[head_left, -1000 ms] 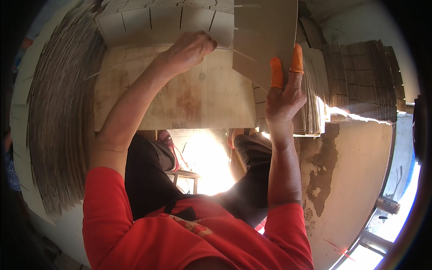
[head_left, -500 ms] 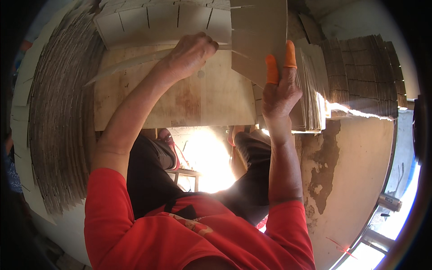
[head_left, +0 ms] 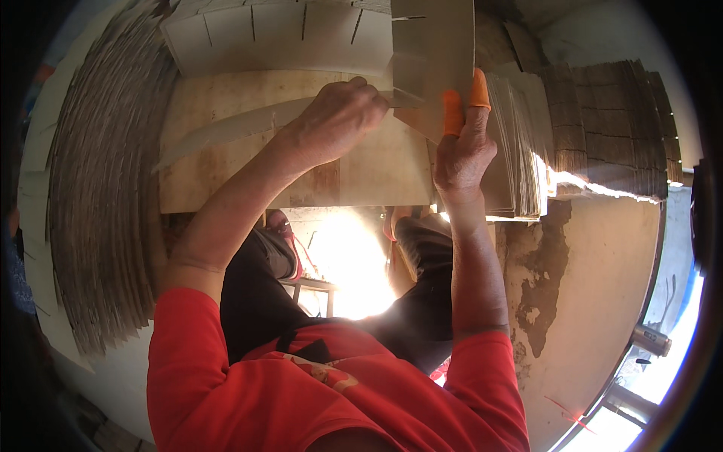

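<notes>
My left hand (head_left: 343, 119) is closed on a long, narrow cardboard strip (head_left: 226, 132), which bows out to the left above the wooden board (head_left: 361, 177). Its fingers are right at the left edge of an upright slotted cardboard sheet (head_left: 433, 53). That sheet is gripped along its lower right part by my right hand (head_left: 465, 156), whose two visible fingertips wear orange finger cots. The thumb side of the right hand is hidden from me. Whether the strip's end sits in one of the sheet's slots, I cannot tell.
At the back stands slotted cardboard (head_left: 279, 41). A tall stack of cardboard pieces (head_left: 105, 196) rises on the left. On the right are a pile of flat sheets (head_left: 520, 151) and several darker bundles (head_left: 614, 124). Bright light falls between my legs below the board.
My left hand has moved right and a little nearer with the strip, up against the slotted sheet. My right hand and the sheet have shifted slightly left.
</notes>
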`<action>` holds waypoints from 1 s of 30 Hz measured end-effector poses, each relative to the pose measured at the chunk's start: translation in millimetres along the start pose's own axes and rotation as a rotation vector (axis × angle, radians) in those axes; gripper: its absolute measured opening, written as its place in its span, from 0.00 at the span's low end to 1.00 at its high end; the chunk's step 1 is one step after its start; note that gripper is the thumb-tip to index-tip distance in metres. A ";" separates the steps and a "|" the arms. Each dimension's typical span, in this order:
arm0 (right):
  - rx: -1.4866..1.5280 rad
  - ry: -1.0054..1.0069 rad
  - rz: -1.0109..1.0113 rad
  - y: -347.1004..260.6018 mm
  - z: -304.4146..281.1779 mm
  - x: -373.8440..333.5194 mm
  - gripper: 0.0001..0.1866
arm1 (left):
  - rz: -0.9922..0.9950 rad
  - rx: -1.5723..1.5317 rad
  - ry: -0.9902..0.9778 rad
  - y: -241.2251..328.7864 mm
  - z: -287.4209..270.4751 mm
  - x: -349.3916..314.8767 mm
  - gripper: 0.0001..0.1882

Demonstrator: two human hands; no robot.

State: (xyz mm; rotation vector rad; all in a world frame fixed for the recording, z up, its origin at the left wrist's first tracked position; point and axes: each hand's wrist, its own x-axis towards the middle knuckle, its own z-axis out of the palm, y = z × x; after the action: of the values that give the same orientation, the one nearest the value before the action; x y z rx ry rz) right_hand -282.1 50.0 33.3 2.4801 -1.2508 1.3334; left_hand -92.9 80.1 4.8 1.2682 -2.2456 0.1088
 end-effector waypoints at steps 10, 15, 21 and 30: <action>-0.001 -0.020 0.030 -3.7 1.1 -4.9 0.27 | 0.050 -0.026 0.106 5.0 -6.0 -0.6 0.13; 0.007 -0.070 0.024 7.2 12.8 -12.7 0.25 | 0.093 -0.020 0.160 27.5 -11.7 -0.4 0.10; 0.189 -0.143 0.183 -9.9 17.6 -13.8 0.18 | 0.079 -0.119 0.190 24.1 -14.8 -22.7 0.12; 0.121 -0.101 0.310 -22.0 14.5 -12.7 0.16 | -0.026 0.152 0.243 -99.3 -1.0 10.3 0.22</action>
State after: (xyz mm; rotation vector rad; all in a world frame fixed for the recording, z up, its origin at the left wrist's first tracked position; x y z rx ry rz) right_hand -261.2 66.9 21.7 2.5404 -1.6840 1.3982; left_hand -16.0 17.7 -8.4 1.2864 -2.0431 0.4079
